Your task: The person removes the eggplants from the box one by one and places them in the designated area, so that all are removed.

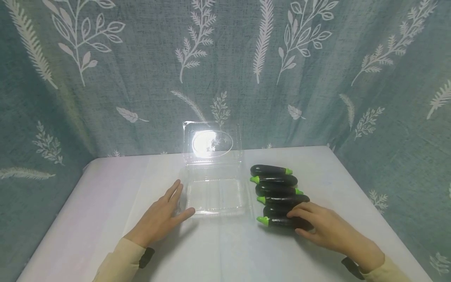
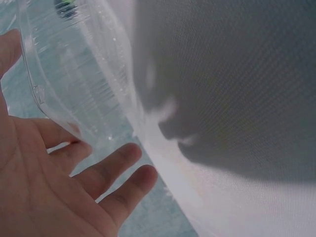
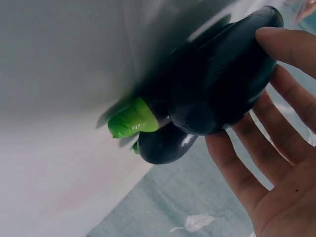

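Observation:
Several glossy dark eggplants with green stems lie in a column on the right of the table, stem ends pointing alternately left and right. My right hand holds the blunt right end of the nearest eggplant. In the right wrist view the thumb is on one side of this eggplant and the fingers on the other. A clear plastic clamshell box stands mid-table with its lid raised at the back. My left hand is at the box's left side, fingers spread and fairly straight; contact is hard to judge.
A white cloth covers the table. Blue-green curtains with white leaf patterns hang along the back and both sides, close to the table's edges. The eggplant row lies just right of the box.

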The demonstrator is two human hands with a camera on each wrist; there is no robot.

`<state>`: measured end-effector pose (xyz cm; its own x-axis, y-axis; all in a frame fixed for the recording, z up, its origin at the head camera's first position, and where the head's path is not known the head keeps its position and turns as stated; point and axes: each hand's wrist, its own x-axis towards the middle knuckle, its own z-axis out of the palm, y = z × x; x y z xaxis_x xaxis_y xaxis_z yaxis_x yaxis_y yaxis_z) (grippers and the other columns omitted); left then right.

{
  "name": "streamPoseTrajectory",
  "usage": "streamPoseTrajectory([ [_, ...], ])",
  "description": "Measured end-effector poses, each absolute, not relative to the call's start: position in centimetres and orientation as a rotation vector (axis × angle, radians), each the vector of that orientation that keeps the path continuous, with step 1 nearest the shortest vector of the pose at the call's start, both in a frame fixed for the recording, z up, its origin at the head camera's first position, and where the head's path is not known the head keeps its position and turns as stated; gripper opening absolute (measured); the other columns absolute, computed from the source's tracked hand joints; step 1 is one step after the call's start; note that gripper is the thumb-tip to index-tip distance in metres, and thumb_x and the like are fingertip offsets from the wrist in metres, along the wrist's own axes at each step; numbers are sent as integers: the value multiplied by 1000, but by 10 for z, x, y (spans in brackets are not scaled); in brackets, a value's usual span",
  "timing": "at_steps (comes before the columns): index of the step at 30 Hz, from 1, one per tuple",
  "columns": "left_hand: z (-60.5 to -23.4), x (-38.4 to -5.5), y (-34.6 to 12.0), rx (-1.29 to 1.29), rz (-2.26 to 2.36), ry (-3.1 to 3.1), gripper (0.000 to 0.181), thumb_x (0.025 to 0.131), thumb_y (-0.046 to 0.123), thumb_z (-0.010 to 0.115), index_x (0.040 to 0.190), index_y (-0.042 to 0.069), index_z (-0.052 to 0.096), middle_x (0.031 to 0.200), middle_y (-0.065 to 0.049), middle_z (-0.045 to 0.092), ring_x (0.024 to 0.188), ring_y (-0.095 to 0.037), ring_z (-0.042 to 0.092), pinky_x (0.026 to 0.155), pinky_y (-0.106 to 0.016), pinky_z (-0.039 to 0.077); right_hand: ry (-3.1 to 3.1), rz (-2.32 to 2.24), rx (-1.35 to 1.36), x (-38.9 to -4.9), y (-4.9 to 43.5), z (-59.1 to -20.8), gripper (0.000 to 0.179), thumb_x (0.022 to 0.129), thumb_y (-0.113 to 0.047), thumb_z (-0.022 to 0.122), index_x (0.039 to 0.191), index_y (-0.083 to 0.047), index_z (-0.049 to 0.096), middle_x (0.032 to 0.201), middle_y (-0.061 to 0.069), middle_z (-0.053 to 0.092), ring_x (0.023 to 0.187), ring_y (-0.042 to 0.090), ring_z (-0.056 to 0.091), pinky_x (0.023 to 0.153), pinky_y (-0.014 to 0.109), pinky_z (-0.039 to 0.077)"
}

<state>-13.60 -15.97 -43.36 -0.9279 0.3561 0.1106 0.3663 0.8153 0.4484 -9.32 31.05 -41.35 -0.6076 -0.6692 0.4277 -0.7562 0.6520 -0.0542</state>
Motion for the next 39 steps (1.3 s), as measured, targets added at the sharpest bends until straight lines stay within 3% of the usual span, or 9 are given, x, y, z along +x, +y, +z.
streamPoseTrajectory([
  [14, -433, -134, -160, -593, -729, -2971, 95, 99, 67, 48, 159, -2, 24, 168, -16, 17, 142, -45, 38, 113, -61, 34, -2527, 273, 1097, -92, 314, -425, 48, 62, -18, 93, 107, -18, 74, 104, -6, 65, 89, 14, 66, 76, 35, 59],
  [20, -432, -133, -160, -593, -718, -2959, 95, 99, 66, 48, 159, -3, 24, 167, -17, 18, 142, -46, 38, 112, -62, 35, -2549, 301, 1089, -96, 315, -418, 48, 67, -24, 92, 110, -19, 73, 107, -8, 65, 93, 13, 66, 78, 37, 58],
  [26, -433, -128, -160, -602, -724, -2942, 94, 99, 65, 51, 159, -1, 23, 167, -17, 19, 143, -45, 37, 113, -61, 34, -2529, 293, 1037, -102, 318, -410, 36, 77, -25, 87, 111, -20, 73, 109, -10, 66, 98, 11, 66, 82, 35, 56],
  [39, -430, -106, -156, -639, -540, -2882, 90, 97, 63, 56, 153, -5, 37, 161, -19, 34, 136, -41, 47, 109, -55, 42, -2547, 360, 816, -116, 331, -396, 41, 84, -17, 83, 122, -16, 70, 121, 2, 67, 111, 24, 65, 87, 47, 55],
])
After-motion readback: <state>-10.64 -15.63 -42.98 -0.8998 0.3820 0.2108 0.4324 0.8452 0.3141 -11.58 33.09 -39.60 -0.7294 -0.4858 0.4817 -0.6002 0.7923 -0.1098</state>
